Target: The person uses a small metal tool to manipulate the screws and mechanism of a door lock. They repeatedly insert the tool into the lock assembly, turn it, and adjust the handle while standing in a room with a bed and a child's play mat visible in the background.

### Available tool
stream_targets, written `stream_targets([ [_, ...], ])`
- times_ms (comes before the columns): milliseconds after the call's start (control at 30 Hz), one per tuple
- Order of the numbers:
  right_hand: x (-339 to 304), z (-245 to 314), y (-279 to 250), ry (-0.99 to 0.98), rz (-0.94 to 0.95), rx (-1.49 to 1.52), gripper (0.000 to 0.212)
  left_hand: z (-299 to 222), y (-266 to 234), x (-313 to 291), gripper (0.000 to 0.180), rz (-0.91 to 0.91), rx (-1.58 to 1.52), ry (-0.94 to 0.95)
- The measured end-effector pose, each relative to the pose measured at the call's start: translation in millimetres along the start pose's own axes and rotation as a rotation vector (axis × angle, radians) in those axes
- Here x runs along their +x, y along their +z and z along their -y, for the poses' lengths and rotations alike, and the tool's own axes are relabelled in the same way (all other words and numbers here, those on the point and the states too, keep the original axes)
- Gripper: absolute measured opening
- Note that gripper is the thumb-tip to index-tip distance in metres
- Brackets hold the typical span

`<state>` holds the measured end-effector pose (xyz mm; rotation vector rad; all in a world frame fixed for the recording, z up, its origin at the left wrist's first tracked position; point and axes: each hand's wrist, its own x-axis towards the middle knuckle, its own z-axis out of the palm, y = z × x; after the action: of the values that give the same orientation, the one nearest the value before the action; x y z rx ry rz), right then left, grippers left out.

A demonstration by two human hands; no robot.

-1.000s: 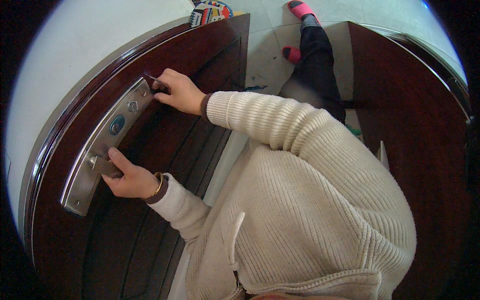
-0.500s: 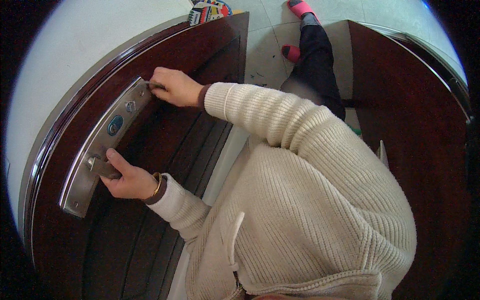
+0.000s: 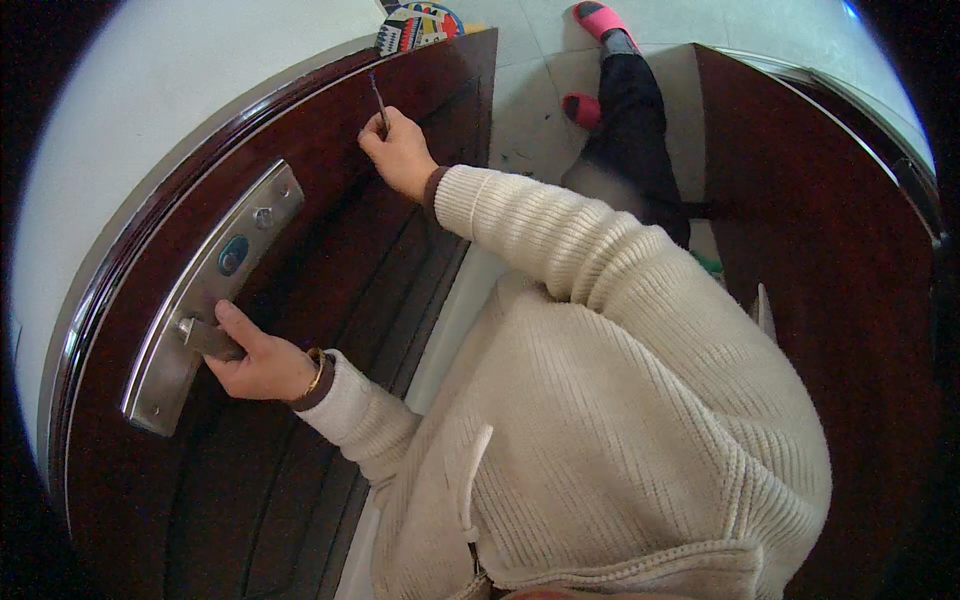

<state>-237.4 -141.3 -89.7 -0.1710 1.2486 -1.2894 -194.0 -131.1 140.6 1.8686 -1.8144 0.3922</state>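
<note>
My left hand (image 3: 258, 358) is closed round the lever handle (image 3: 213, 340) at the lower end of a long silver lock plate (image 3: 180, 318). The plate is fixed along a dark red-brown door (image 3: 330, 290) and carries a round keyhole cylinder (image 3: 233, 255) and a small knob (image 3: 263, 217). Beyond the plate's far end, my right hand (image 3: 402, 152) pinches a slim dark tool (image 3: 378, 98) that looks like a screwdriver. Its thin shaft points up and away, apart from the plate. My fingers hide its lower part.
A second dark red-brown panel (image 3: 800, 200) stands on the right. Between the panels, a leg in black trousers (image 3: 630, 130) and pink slippers (image 3: 600, 20) show on the grey tiled floor (image 3: 520, 90). A colourful patterned item (image 3: 420, 28) sits behind the door's far edge.
My right hand has moved away from the plate's far end, up and to the right, with the slim tool in it. The left hand has stayed on the lever handle.
</note>
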Motion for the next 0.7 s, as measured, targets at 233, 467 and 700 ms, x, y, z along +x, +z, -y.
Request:
stream_targets([
  [233,-5,-14,-17,-0.175,0.033,-0.272,0.014,7,0,1,0.031,0.029,-0.036,-0.026],
  [467,-21,21,-44,0.021,0.347,-0.538,0.037,22,-6,-3,0.032,0.004,-0.119,-0.102],
  [700,-58,35,-23,-0.47,0.611,-0.642,0.025,28,-5,-4,0.039,0.011,-0.164,0.061],
])
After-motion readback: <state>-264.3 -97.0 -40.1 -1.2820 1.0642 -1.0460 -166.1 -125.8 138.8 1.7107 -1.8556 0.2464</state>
